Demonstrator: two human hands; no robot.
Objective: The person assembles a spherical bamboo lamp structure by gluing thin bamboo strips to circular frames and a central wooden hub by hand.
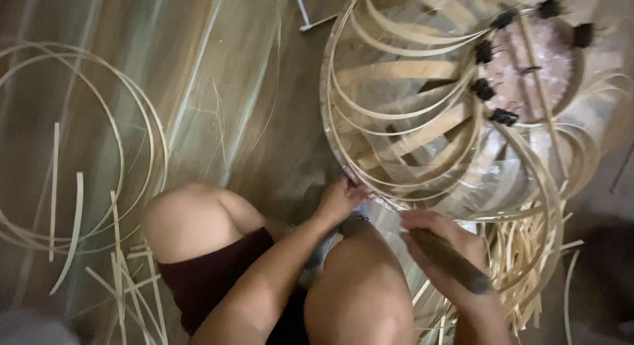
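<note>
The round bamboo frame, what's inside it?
Inside the bamboo frame you can see curved strips and flat slats crossing. Its far end holds a pinkish disc ringed by black ties. The floor beneath is mostly hidden.

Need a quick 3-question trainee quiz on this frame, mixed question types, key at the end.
1. True or false: the left hand touches the rim of the round bamboo frame.
2. What does the right hand grip? A) dark tool handle B) coiled rope C) cup
3. Fill in: loose bamboo strips lie piled on the ___ beneath the frame, on the person's right.

Key: 1 true; 2 A, the dark tool handle; 3 floor.
</note>
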